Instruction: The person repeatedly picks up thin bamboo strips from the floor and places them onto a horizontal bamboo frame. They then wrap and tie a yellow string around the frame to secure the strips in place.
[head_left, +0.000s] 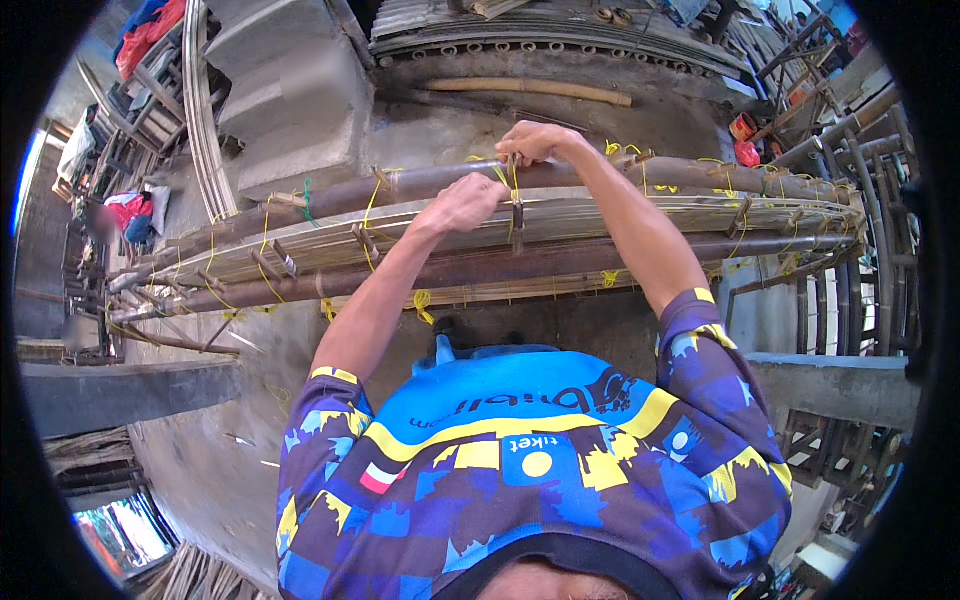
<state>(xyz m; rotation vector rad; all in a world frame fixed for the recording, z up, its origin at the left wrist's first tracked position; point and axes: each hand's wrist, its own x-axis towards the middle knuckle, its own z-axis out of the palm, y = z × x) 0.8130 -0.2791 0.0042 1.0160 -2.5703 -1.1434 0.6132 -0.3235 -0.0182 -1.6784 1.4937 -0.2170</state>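
Hands work at a bamboo frame point(600, 215) of long poles and thin slats lying across the concrete floor point(200, 450) in front of the person. The left hand point(465, 203) is closed in a fist on the yellow string point(497, 172), just above the slats. The right hand point(537, 141) pinches the same string at the upper pole point(420, 183), near a short wooden crosspiece point(517, 215).

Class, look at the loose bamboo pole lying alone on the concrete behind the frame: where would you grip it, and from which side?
Grip the bamboo pole near its middle, coming down from above. It lies flat and nearly level on the concrete ledge, apart from the tied frame, so its top is open and a mid-length hold should balance it. Both the left hand and right hand are at the yellow cord.
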